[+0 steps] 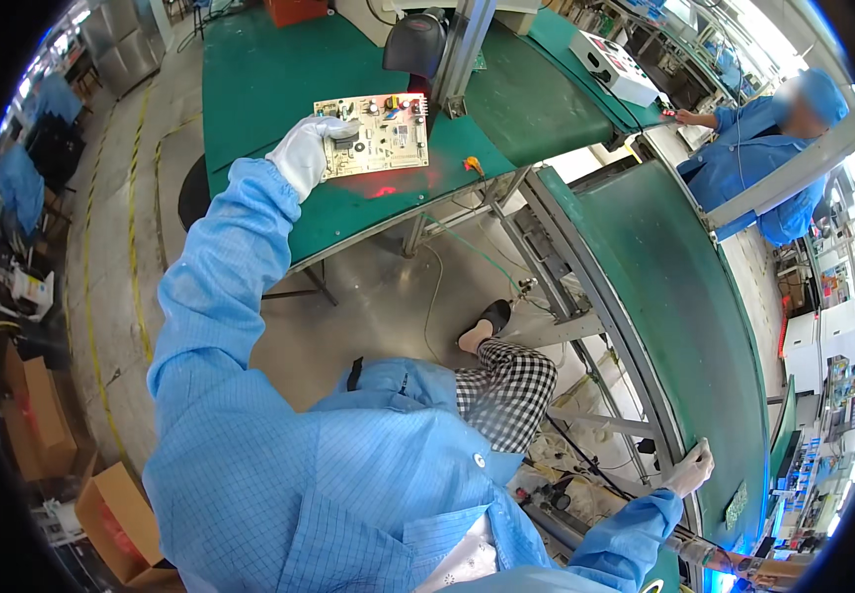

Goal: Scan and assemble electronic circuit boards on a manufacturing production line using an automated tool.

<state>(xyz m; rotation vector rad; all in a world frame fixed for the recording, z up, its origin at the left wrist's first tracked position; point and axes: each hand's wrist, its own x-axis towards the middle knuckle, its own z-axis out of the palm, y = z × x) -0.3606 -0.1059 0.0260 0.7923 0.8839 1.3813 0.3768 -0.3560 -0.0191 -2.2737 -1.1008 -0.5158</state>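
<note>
My left hand (306,153), in a white glove, grips the left edge of a tan circuit board (388,148) with its thumb on top. Electronic parts cover the board's upper side, and it is over the green workbench (259,89). Just beyond it stands a dark scanner head (414,44); red light falls on the board and the bench. Far to the right, my gloved right hand (692,467) lies at the near edge of a green conveyor belt (664,267), fingers stretched out and nothing visible in them. A small green circuit board (735,504) lies on the belt nearby.
A metal post (465,49) rises beside the scanner. An orange object (473,165) lies near the bench corner. A white box with buttons (613,67) stands beyond the belt. A co-worker in blue (763,158) is at right. Open cartons (116,519) are at lower left.
</note>
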